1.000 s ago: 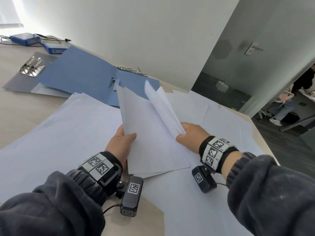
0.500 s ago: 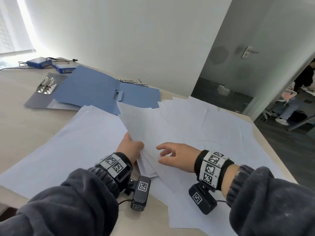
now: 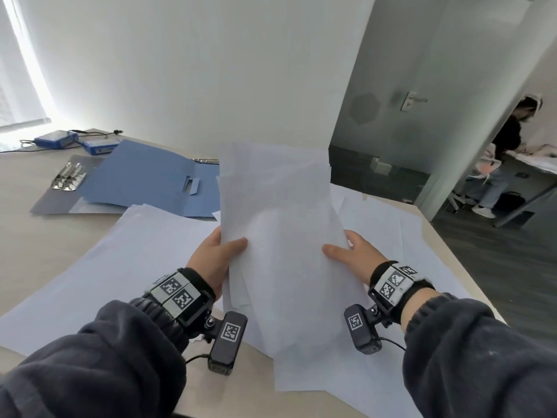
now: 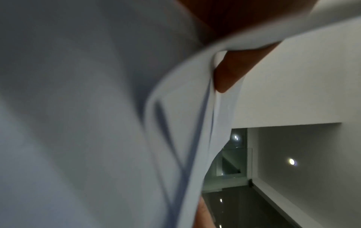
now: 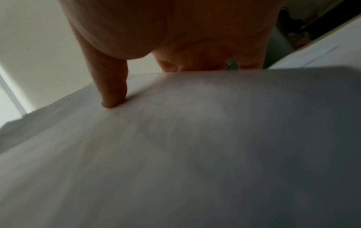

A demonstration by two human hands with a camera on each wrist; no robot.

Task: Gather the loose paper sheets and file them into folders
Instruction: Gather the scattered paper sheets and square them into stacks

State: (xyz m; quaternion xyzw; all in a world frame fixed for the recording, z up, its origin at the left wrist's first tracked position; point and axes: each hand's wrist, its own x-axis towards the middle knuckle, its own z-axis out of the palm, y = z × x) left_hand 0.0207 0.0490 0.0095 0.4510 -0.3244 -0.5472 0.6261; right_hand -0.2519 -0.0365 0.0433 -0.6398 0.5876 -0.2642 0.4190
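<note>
White sheets [image 3: 280, 236] stand raised, pinched by left hand [image 3: 215, 257] and right hand [image 3: 355, 257] fingers [image 5: 113, 86].

Left hand [image 3: 215, 260]: we find it raised before the body, thumb laid forward across the near face of the sheaf, the other fingers hidden behind it. Left wrist view: one fingertip [image 4: 224, 77] presses the sheets' far side.

Right hand [image 3: 354, 256]: we find it at matching height, thumb extended leftward and flat on the near face, fingers behind. Right wrist view: thumb tip down, touching the paper.

Both forearms: dark sleeves, marker bands and cameras at the wrists, angled inward.
</note>
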